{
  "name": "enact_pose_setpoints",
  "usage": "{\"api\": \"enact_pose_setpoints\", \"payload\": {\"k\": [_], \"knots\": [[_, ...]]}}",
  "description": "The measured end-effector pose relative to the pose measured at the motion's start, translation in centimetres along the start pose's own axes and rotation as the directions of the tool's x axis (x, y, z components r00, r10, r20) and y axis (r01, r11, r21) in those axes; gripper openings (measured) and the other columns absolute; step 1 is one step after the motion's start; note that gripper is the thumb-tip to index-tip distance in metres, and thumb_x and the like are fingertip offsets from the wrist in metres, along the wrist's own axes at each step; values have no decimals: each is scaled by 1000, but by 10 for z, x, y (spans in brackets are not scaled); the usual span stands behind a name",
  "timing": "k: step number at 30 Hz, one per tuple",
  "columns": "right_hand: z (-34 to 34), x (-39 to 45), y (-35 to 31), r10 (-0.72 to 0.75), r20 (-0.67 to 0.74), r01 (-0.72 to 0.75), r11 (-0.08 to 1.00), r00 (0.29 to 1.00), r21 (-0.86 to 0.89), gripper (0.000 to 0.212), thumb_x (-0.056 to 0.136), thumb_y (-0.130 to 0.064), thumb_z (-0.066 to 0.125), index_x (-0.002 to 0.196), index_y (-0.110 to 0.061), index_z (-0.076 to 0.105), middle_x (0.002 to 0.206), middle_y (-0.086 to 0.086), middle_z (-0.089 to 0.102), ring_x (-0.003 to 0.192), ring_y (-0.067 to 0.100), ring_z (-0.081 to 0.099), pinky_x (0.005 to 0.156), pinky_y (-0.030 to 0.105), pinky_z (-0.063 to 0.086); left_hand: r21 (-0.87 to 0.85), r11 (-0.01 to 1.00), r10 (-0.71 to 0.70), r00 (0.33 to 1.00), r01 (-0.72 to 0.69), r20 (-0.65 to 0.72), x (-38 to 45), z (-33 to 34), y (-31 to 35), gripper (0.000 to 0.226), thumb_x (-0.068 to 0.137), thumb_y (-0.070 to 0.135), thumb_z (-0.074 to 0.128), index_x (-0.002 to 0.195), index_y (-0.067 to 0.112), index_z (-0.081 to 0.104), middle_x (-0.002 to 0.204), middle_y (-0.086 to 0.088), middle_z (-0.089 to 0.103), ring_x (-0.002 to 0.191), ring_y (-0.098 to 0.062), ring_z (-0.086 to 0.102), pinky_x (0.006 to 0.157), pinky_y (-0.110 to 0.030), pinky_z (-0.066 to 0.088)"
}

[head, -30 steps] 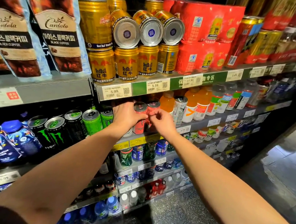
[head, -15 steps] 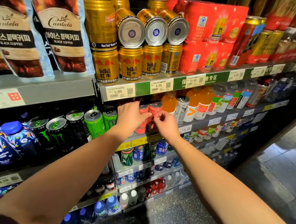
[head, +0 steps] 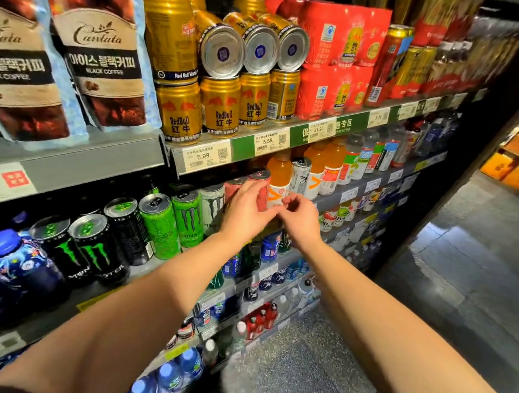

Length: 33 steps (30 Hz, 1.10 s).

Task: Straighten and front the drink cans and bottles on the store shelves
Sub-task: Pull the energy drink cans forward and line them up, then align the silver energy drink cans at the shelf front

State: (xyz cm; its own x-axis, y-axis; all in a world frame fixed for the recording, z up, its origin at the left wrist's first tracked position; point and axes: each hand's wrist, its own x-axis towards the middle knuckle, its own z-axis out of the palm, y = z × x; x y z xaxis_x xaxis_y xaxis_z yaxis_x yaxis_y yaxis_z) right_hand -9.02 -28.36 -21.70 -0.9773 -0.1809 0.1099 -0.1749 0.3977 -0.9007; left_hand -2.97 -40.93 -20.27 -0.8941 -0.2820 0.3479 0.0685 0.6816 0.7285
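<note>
The left hand has its fingers curled round a red can and holds it upright on the second shelf. The can stands at the front of that shelf, under the price tag that says 5.99. A second red can stands just to its left, partly hidden by the hand.

The right hand is just beside the left one. Its fingers are loosely bent and it holds nothing. Its fingertips are near the red can, but I cannot tell if they touch it.

Right of the can are an orange bottle and a white can. Left of it are a pale can, green cans and black cans.

On the shelf above stand gold cans, with three more lying on their sides on top. Coffee bags hang to the left.
</note>
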Motion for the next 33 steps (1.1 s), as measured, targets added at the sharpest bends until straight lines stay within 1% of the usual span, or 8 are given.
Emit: {"api": "enact_pose_setpoints", "payload": {"k": [8,14,19,22,24,26,29,33], "knots": [[-23,14,16,22,-54,-25,998,998,-53,38,80,-31,76,109,-13,59,98,2,65,92,21,62,85,41,53,-67,994,-80,996,82,39,8,29,9,66,83,37,77,139,13,53,140,-4,50,122,-19,56,105,-37,46],[-37,44,21,-48,-20,47,996,999,-78,55,83,-28,75,130,-11,51,123,5,59,112,17,56,96,33,47,-46,993,-112,993,110,-42,28,44,17,61,87,31,74,140,12,51,126,-2,53,108,-13,53,97,-32,48],[-41,79,25,-136,46,142,979,990,-145,75,83,-28,76,145,-12,37,141,10,46,129,24,47,107,36,38,-12,988,-151,979,151,-135,43,60,26,62,89,26,73,143,10,47,137,-1,44,106,-15,59,91,-29,51],[-43,95,28,-182,84,191,975,980,-117,77,85,-23,73,149,-21,31,142,9,41,128,21,45,106,32,37,60,971,-211,951,229,-224,52,67,33,62,90,24,69,144,11,43,134,-2,45,100,-18,63,92,-38,52],[-44,102,29,-211,96,223,966,973,-130,71,87,-22,70,148,-24,34,139,7,41,123,17,46,99,26,35,115,948,-267,936,298,-229,60,70,34,60,89,26,67,141,9,44,134,-6,51,113,-25,60,98,-40,47],[-43,109,31,-247,98,261,949,964,-176,62,87,-24,70,143,-22,43,134,7,44,120,21,50,98,29,40,150,925,-314,926,348,-211,68,73,34,56,88,29,68,136,8,47,131,-10,57,121,-29,55,101,-41,45],[-41,113,33,-291,99,305,930,952,-205,50,85,-24,71,129,-17,50,127,8,47,114,24,51,94,36,44,169,900,-365,906,403,-216,74,75,36,49,89,28,67,130,7,50,127,-13,56,120,-31,54,99,-40,42],[-39,112,33,-355,64,361,909,932,-208,37,83,-21,73,110,-12,50,121,8,48,109,23,49,82,32,42,192,884,-384,896,427,-225,77,75,38,47,87,29,70,124,7,51,120,-14,51,111,-34,56,90,-39,43]]}}
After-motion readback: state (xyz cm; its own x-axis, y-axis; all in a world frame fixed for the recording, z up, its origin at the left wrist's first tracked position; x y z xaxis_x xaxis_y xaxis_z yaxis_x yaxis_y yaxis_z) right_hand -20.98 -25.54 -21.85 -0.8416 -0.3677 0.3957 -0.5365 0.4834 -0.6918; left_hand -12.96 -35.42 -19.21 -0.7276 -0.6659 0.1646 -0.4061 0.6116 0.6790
